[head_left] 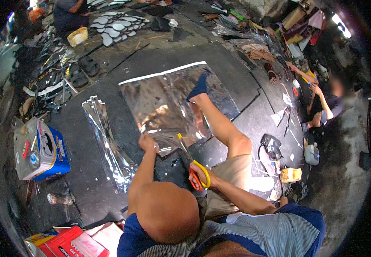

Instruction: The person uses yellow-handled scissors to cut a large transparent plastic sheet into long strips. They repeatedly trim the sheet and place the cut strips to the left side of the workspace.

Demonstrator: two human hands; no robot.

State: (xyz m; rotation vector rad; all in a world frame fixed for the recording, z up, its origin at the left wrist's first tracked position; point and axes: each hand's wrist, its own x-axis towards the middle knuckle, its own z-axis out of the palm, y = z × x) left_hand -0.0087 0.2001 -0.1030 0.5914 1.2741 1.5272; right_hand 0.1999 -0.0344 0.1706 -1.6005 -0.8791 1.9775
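A shiny silver sheet (pixel 160 100) with a white far edge lies flat on the dark mat in front of me. My foot, in a dark blue sock (pixel 199 88), rests on its right part. At the sheet's near left edge my left hand (pixel 148 142) is closed on it, where the material bunches up in creases. My right hand (pixel 202 176) grips scissors (pixel 201 170) by their red and yellow handles. The blades point away from me toward the sheet's near edge, with a yellow bit at the tip. Whether they touch the sheet I cannot tell.
Long silver strips (pixel 106 141) lie left of the sheet. Beyond them stands a blue and white square tin (pixel 44 147), near a glass jar (pixel 60 198). At right are a black plastic bag (pixel 271 146), a jug (pixel 311 154) and a co-worker (pixel 332 105). Another person (pixel 68 17) sits far left.
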